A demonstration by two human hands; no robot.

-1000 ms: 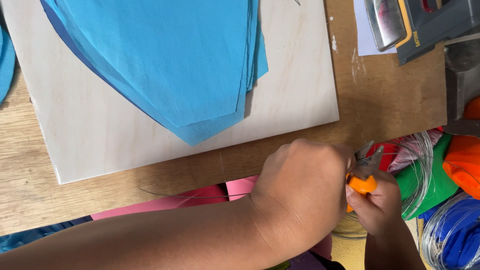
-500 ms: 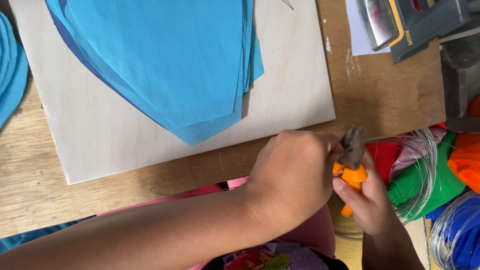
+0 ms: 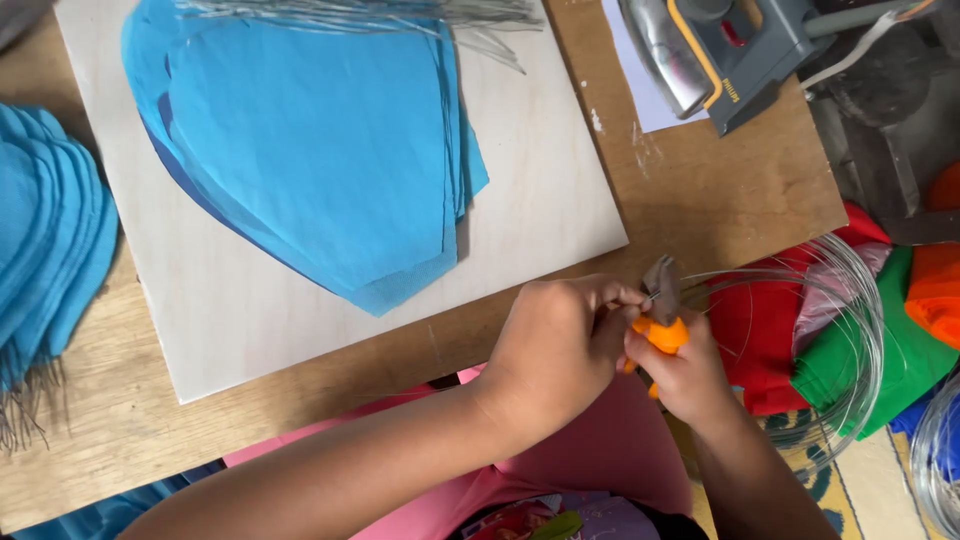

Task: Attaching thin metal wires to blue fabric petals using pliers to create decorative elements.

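At the worktop's (image 3: 700, 190) near edge, the right hand (image 3: 690, 370) is clamping orange pliers (image 3: 660, 315) on wire (image 3: 760, 275). The left hand (image 3: 555, 345) is pinching that wire beside the jaws. Cutting cleanly probably means keeping the wire taut and seated deep.

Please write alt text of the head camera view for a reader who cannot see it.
Two bare hands meet at a table edge: the right hand holds orange-handled pliers on thin silver wire, which the left hand pinches. Behind lie blue paper sheets on a pale board.
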